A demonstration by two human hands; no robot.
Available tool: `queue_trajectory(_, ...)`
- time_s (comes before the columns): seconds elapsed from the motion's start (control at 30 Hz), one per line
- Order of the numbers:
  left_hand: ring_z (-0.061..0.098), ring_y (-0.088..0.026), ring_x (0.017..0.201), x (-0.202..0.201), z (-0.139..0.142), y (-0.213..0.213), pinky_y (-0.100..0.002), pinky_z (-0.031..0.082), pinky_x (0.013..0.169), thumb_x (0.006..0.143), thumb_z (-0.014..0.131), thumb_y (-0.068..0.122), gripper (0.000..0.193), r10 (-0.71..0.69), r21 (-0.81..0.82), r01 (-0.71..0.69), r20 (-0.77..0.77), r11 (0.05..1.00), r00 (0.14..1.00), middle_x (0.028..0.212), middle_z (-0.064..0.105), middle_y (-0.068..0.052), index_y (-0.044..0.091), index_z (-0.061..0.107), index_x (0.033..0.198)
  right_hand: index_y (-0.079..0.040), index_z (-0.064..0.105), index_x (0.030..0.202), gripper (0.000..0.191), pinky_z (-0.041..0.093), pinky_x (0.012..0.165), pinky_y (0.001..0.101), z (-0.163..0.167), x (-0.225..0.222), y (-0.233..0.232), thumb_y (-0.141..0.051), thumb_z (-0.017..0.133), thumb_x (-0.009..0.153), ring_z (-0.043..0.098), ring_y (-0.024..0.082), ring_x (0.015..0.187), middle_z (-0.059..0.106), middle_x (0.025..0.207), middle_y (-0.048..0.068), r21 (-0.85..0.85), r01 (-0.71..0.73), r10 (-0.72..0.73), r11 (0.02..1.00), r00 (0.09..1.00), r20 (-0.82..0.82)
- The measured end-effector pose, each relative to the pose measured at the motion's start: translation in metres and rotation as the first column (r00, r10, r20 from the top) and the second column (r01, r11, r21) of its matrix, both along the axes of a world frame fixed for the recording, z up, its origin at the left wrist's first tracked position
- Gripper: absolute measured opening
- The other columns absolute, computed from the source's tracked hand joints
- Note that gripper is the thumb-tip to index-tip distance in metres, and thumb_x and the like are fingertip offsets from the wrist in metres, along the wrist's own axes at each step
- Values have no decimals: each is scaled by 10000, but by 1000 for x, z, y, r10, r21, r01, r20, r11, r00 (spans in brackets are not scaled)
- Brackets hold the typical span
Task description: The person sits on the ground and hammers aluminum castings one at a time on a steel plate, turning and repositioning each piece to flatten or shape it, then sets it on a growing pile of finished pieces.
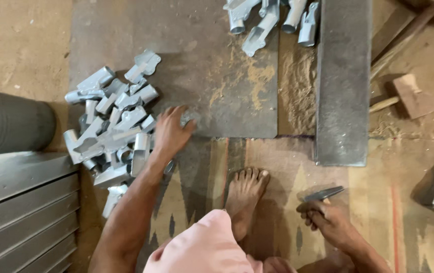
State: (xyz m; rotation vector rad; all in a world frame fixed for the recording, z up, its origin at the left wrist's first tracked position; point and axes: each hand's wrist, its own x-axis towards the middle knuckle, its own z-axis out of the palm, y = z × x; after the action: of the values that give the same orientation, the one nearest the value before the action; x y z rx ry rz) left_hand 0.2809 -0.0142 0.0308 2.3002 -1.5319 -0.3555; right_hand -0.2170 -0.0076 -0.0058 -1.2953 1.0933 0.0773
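Observation:
My left hand (pixel 170 132) reaches out to the dark metal plate (pixel 196 55) on the floor and closes its fingers on a small silver metal piece (pixel 190 118) at the plate's near edge. Just left of that hand lies a pile of silver tube-shaped metal parts (pixel 113 126). My right hand (pixel 324 216) rests low at the right and grips a hammer (pixel 323 194), whose grey head points right. My bare foot (pixel 244 192) sits on a patterned mat between the two hands.
A second heap of silver parts (pixel 272 17) lies at the plate's far edge. A long steel bar (pixel 343 81) lies to the right, with sawdust (pixel 298 86) beside it. A dark cylinder (pixel 9 121) and ribbed metal sheets (pixel 22 212) are at left; a wooden mallet (pixel 409 96) at right.

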Motion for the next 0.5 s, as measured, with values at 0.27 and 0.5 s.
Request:
queue_trajectory(0.27, 579, -406, 1184, -47, -31, -209, -495, 452, 1032, 861, 649, 181, 508, -128, -156, 93, -230, 983, 965, 1271, 666, -144, 108, 616, 1363, 86, 760, 1028, 203, 537, 704, 348, 34, 9, -17, -83, 686, 943, 667, 192, 746, 729, 829, 143, 152, 520, -541, 841, 818, 194)
queue_trajectory(0.5, 373, -418, 1353, -89, -35, -284, -529, 407, 1023, 855, 651, 147, 405, -129, 277, 129, -16, 952, 991, 1525, 451, -111, 51, 640, 1248, 50, 755, 1029, 249, 565, 706, 348, 26, 3, -9, -138, 665, 893, 681, 184, 740, 755, 836, 83, 160, 670, -687, 725, 721, 93)
